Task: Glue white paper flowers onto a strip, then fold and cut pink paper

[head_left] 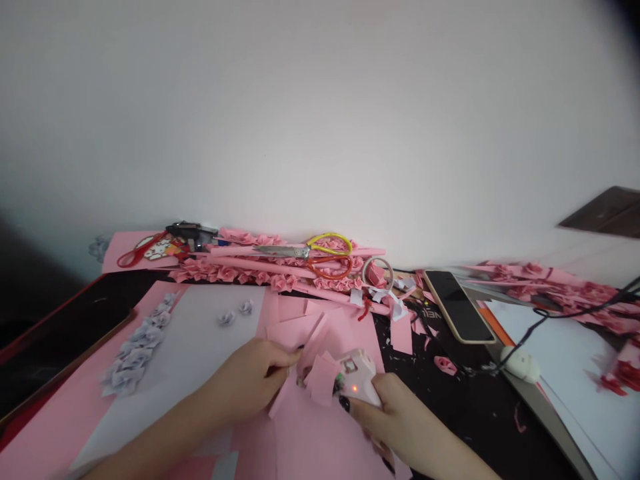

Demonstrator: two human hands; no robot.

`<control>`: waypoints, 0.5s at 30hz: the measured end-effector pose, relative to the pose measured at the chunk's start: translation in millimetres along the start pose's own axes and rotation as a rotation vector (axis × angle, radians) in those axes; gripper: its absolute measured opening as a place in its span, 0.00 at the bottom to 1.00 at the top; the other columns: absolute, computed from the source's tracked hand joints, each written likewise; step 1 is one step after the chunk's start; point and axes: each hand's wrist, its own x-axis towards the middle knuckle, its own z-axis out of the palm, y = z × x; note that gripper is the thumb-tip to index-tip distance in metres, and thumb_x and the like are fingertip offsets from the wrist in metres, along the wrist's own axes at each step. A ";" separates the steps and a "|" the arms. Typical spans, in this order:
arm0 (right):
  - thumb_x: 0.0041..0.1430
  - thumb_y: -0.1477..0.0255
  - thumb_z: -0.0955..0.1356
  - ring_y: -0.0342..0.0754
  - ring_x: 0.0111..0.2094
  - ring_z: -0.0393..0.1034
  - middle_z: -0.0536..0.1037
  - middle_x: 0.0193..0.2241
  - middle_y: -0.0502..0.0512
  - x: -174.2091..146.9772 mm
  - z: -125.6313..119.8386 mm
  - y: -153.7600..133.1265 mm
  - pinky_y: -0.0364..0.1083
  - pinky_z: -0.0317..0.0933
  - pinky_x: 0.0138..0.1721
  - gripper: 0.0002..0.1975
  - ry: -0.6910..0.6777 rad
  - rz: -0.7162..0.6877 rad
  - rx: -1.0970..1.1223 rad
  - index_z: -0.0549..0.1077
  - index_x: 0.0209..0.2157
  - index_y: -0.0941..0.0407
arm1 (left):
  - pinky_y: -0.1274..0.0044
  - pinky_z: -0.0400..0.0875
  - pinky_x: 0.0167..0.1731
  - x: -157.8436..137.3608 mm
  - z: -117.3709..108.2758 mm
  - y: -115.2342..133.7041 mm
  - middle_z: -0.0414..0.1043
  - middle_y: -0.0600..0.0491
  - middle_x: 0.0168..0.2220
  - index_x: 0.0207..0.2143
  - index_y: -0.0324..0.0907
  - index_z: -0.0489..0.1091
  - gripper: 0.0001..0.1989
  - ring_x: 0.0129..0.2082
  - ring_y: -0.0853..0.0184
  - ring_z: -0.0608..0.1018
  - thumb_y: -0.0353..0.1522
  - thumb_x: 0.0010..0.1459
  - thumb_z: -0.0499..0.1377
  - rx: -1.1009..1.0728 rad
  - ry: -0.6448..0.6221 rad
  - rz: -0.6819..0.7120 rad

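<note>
At the back, a bare pale wall (320, 133); below, a black tabletop (435, 420) under pink sheets (330, 443) and, at left, a white sheet (200, 340). Along the wall, a heap of pink paper flowers (225, 272) on rolled stems. Then 2 hands over the pink sheets: left hand (255, 377) with thumb and fingertips pinching folded pink paper (313, 343), right hand (393, 413) wrapped around a white device (363, 377) with a lit red spot, possibly a glue gun. At right, a phone (463, 310); on the heap, scissors (303, 252) with 1 yellow and 1 red handle loop. Smaller yet, 2 loose grey-white flowers (227, 318) on the white sheet.

Step in hand, judging by the grips: working the device against or close to the folded pink paper, front and centre. Called for next, apparently: a steady left pinch, the device's front end lined up with the paper and clear of the fingertips.

Hidden: the device's front end, behind a curled pink flap; impossible to tell whether touching the paper. Also hard to make out: any glue, and the right fingers beneath the device. Cut off: both forearms at the bottom edge, a dark wall plate (607, 212) at the right.
</note>
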 end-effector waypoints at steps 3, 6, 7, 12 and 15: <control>0.50 0.70 0.62 0.38 0.13 0.59 0.60 0.12 0.42 -2.5 3.1 -2.4 0.37 0.49 0.14 0.07 -0.019 0.072 0.028 0.61 0.21 0.56 | 0.83 0.59 0.27 1.9 1.8 -5.3 0.64 0.58 0.20 0.20 0.39 0.67 0.18 0.22 0.73 0.68 0.29 0.58 0.45 -0.017 0.002 0.041; 0.49 0.72 0.62 0.37 0.14 0.57 0.60 0.13 0.42 -7.1 4.7 -10.7 0.37 0.47 0.15 0.07 -0.021 0.045 0.026 0.60 0.20 0.56 | 0.83 0.57 0.26 2.9 4.3 -9.0 0.62 0.58 0.18 0.17 0.39 0.65 0.17 0.21 0.74 0.66 0.29 0.57 0.46 0.024 0.020 0.039; 0.49 0.73 0.61 0.36 0.14 0.56 0.60 0.13 0.42 -8.6 5.0 -13.6 0.37 0.47 0.15 0.08 -0.023 0.029 0.021 0.59 0.19 0.56 | 0.83 0.57 0.25 2.9 4.9 -9.6 0.61 0.58 0.18 0.17 0.39 0.64 0.17 0.21 0.74 0.66 0.29 0.57 0.47 0.039 0.028 0.032; 0.49 0.72 0.62 0.36 0.15 0.55 0.58 0.14 0.42 -12.5 7.2 -17.9 0.37 0.44 0.15 0.08 -0.041 0.003 0.007 0.58 0.19 0.56 | 0.83 0.57 0.26 1.7 5.0 -7.4 0.64 0.58 0.19 0.19 0.39 0.66 0.17 0.22 0.73 0.68 0.28 0.58 0.46 0.050 0.033 0.032; 0.48 0.73 0.62 0.35 0.17 0.53 0.56 0.15 0.42 -13.1 7.3 -17.1 0.37 0.43 0.16 0.08 -0.037 -0.050 -0.006 0.57 0.19 0.57 | 0.82 0.57 0.26 1.4 3.6 -5.7 0.67 0.57 0.20 0.22 0.40 0.69 0.16 0.22 0.73 0.68 0.28 0.58 0.46 0.047 0.026 0.048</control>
